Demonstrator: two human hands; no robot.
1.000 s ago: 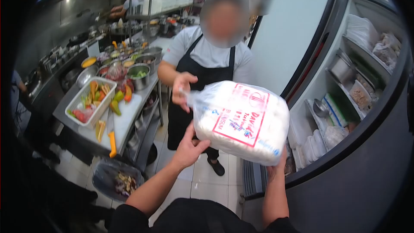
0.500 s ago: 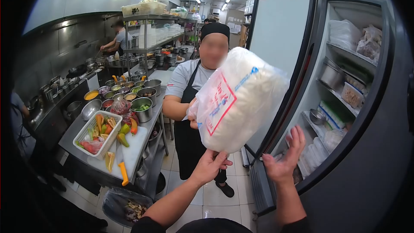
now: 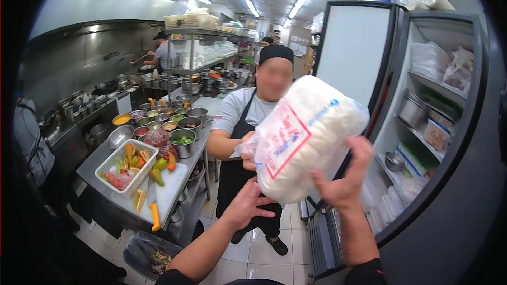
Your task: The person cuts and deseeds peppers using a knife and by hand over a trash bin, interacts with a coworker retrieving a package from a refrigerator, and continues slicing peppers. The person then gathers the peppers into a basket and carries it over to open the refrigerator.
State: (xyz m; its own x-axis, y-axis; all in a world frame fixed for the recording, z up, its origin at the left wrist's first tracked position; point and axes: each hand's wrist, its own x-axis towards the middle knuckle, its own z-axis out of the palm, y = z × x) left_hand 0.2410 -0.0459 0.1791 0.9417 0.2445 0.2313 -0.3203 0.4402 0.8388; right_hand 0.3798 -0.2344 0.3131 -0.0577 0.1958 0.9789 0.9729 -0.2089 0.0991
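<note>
A big, bulging plastic bag of white contents [image 3: 317,142], printed in red and blue, hangs tilted in front of me. A co-worker in a black apron [image 3: 253,121] grips its gathered end on the left. My left hand [image 3: 247,207] is just below the bag's lower left, fingers spread; whether it touches the plastic I cannot tell. At the bag's right side is my right hand [image 3: 346,179], open, with its thumb and fingers against or very near the plastic. What exactly the bag contains is not clear.
An open fridge [image 3: 422,126] with loaded shelves stands on my right. To the left, a steel table [image 3: 100,171] carries a basket of peppers [image 3: 113,192], metal pots, a cutting board and an orange-handled knife [image 3: 154,216]. A lined bin [image 3: 138,253] sits below.
My right hand has moved up and left to the bag's side. My left hand's fingers have spread beneath it. The bag sits slightly lower and further right in view.
</note>
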